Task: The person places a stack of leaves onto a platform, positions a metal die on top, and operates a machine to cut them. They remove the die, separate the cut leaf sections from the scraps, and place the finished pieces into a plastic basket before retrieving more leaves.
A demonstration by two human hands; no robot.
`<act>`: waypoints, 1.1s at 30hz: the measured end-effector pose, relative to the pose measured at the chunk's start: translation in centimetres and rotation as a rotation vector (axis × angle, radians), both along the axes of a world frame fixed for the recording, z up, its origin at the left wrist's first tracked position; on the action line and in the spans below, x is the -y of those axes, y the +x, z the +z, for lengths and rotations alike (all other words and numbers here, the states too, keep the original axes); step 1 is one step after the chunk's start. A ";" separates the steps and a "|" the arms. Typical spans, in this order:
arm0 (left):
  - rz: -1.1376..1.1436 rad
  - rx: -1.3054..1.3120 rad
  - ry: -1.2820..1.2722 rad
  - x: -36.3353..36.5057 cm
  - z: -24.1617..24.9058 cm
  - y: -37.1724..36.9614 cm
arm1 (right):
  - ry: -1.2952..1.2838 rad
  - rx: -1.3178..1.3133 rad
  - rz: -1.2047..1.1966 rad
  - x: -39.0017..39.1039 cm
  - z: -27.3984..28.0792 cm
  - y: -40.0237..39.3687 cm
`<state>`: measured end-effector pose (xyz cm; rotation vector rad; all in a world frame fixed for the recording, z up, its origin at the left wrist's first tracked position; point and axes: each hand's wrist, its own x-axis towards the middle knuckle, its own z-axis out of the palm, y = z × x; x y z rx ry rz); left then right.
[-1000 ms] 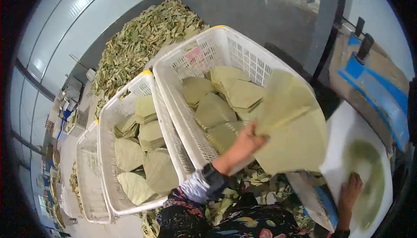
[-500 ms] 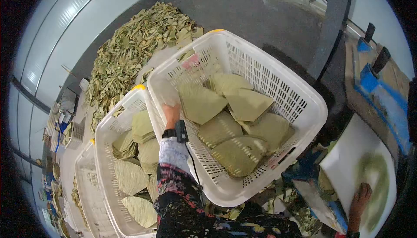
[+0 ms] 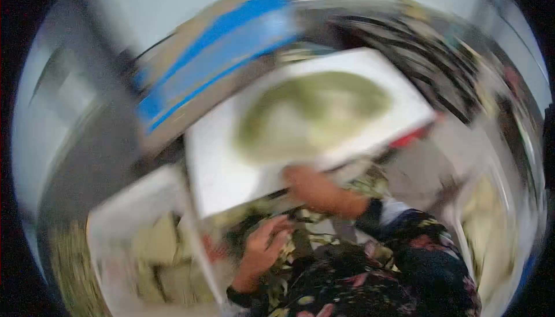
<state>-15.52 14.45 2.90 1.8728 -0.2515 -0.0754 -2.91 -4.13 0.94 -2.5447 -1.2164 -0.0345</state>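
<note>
Strong motion blur covers the view. A white board [image 3: 217, 181] with a broad green stain lies tilted in the middle. My right hand [image 3: 324, 192] is at the board's near edge, its fingers smeared and whatever they may hold unclear. Lower and to the left, my left hand [image 3: 263, 253] is loosely open, fingers a little apart, with nothing visible in it. It is over scattered leaf pieces near my lap. At the lower left is a white basket [image 3: 124, 201] holding stacks of green leaves [image 3: 155, 242].
A blue-and-tan panel or box [image 3: 219, 45] stands beyond the board. Another pale container with light leaves [image 3: 485, 230] is at the right. Dark, blurred shapes [image 3: 428, 68] lie at the upper right, and a red item [image 3: 407, 137] sits by the board's right edge.
The view has swung to the right, so the board is now central and the leaf basket lower left. My left hand has left the basket's side and is near my lap.
</note>
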 end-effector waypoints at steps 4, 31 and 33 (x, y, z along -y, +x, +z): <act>-0.205 -0.296 -0.150 9.6 -2.0 1.4 | 0.445 0.229 0.127 10.7 -4.6 -9.2; -1.117 -0.374 0.412 48.3 -15.6 4.4 | -0.074 0.169 -2.282 58.9 -8.7 -52.2; -1.126 -0.368 0.413 49.1 -16.3 4.7 | -0.062 0.262 -2.394 62.4 -8.2 -55.2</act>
